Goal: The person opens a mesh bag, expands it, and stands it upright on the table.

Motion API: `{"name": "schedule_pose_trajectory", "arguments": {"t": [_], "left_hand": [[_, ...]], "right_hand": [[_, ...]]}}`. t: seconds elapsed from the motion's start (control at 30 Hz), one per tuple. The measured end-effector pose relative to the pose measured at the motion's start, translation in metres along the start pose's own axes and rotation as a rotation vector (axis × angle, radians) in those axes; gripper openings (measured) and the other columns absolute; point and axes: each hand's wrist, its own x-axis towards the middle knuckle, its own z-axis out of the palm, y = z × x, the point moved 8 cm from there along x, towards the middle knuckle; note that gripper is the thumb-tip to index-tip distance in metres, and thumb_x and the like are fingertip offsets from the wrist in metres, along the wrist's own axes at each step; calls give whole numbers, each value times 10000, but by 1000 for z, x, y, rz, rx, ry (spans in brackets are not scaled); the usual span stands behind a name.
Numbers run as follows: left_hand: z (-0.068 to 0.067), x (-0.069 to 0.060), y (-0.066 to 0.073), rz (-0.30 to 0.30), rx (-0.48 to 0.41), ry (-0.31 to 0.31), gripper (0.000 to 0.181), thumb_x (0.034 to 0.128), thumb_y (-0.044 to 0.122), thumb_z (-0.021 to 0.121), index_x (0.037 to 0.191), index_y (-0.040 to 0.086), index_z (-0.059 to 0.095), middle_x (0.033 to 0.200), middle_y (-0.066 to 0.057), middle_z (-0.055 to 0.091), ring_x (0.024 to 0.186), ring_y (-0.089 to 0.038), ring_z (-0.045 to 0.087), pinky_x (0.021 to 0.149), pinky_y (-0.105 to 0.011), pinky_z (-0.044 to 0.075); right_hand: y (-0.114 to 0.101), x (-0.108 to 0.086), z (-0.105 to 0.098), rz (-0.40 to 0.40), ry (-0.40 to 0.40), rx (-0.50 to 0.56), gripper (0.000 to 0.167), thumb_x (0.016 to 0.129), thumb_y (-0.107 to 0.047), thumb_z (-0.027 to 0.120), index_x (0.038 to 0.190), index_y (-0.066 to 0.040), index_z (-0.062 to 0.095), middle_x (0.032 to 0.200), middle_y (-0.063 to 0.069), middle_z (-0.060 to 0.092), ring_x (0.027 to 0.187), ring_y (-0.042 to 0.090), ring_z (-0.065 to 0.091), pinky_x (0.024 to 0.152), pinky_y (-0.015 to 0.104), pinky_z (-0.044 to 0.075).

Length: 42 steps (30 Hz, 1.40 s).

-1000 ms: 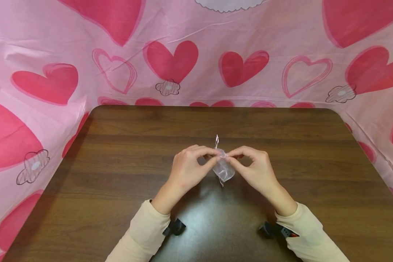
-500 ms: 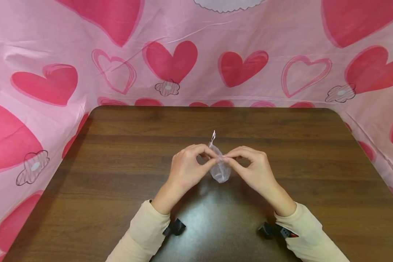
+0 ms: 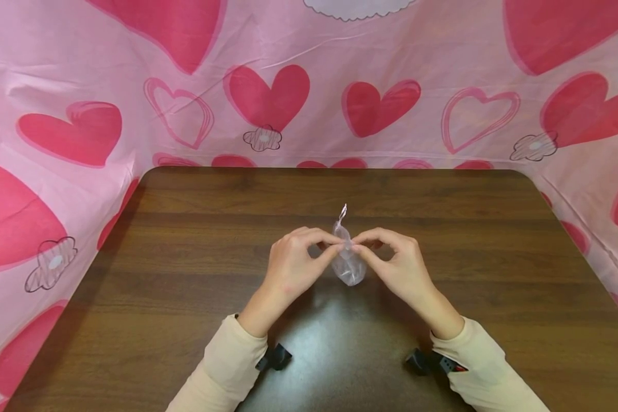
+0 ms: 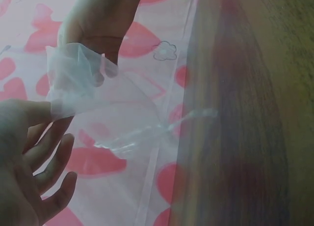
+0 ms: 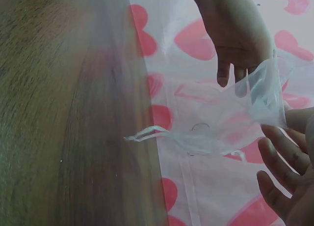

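Note:
A small sheer white drawstring pouch (image 3: 350,270) hangs between both hands above the table. My left hand (image 3: 296,263) pinches one side of its edge between thumb and index finger. Opposite it, my right hand (image 3: 397,263) pinches the other side the same way, and the fingertips nearly meet. The pouch's looped ribbon (image 3: 343,214) sticks out toward the far side of the table. In the left wrist view the pouch (image 4: 117,100) is see-through, with its fabric bunched near the fingers. In the right wrist view the ribbon loop (image 5: 147,133) dangles from the gathered part. No contents can be made out.
The dark wooden table (image 3: 211,212) spreads around the hands, with rounded far corners. Pink cloth with red hearts (image 3: 273,94) hangs behind it and along both sides. Black wrist cameras sit at the left cuff (image 3: 280,357) and right cuff (image 3: 417,361).
The pouch has swung and turned slightly between the fingers; its ribbon loop tipped left, then back right, and extends farther than a second ago. Both hands keep their pinch almost in place.

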Motion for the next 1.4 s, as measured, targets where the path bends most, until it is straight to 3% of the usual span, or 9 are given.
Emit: {"name": "schedule_pose_trajectory", "arguments": {"t": [0.17,0.4,0.6,0.83,0.97,1.17,1.4], "left_hand": [[-3,0,-2,-25,-32,33,69,819,243,829,861,241,774,815,103,704,698,-45,587,611,-269,459],[-5,1,-4,-50,-46,40,145,780,241,859,821,207,724,764,85,679,707,-105,623,618,-292,469],[-2,1,-5,-57,-56,8,141,810,264,835,905,211,745,746,101,647,709,-108,641,597,-291,445],[2,1,-3,-42,-9,-35,89,865,313,779,941,268,785,794,147,670,723,-54,611,610,-283,440],[-1,1,-4,-37,16,-12,64,865,295,781,915,256,789,816,122,693,723,-65,602,609,-293,446],[-5,0,-7,-81,2,29,81,853,270,793,916,223,776,786,77,685,706,-73,598,597,-308,445],[-6,0,-8,-81,23,39,62,852,279,794,896,250,761,756,100,662,709,-52,593,599,-313,447]], "right_hand": [[2,-1,3,16,-41,27,161,862,42,726,981,-56,773,935,9,746,888,95,680,770,259,521],[1,0,2,1,-16,0,128,828,34,763,908,-65,772,886,0,738,843,92,677,717,273,512],[1,-1,0,-13,-4,-13,81,829,-24,785,891,-75,773,853,-10,732,823,83,671,710,230,493],[1,0,-2,-17,13,-10,158,785,33,804,865,-101,776,840,-33,732,796,67,669,701,215,479],[2,-1,-2,-11,12,-7,168,784,32,806,874,-107,779,839,-40,732,773,64,662,699,236,483],[3,0,3,0,-26,-8,175,821,2,785,957,-110,781,885,-45,739,786,93,657,728,240,500],[2,0,1,-12,4,-32,139,806,14,795,891,-94,778,844,-33,737,752,93,651,707,233,499]]}}
